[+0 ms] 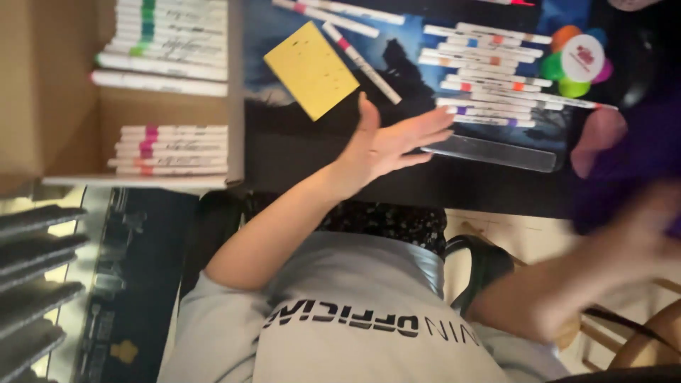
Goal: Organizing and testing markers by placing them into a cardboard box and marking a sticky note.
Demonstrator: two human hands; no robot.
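My left hand (386,142) hovers open over the dark table edge with its fingers spread. The fingertips point at a row of white markers (489,96) with coloured bands, which lie on a dark printed mat (411,57). A clear plastic strip (489,152) lies just past the fingertips. A yellow rectangular pad (312,67) rests above the thumb. My right hand (638,230) is at the right, badly blurred, next to a purple shape (638,149). I cannot tell whether it grips anything.
A cardboard box (50,92) at the left holds stacks of white markers (170,149). A round multicoloured flower-shaped object (578,60) sits at the top right. Dark slats (35,284) and a chair frame (638,340) lie below table level.
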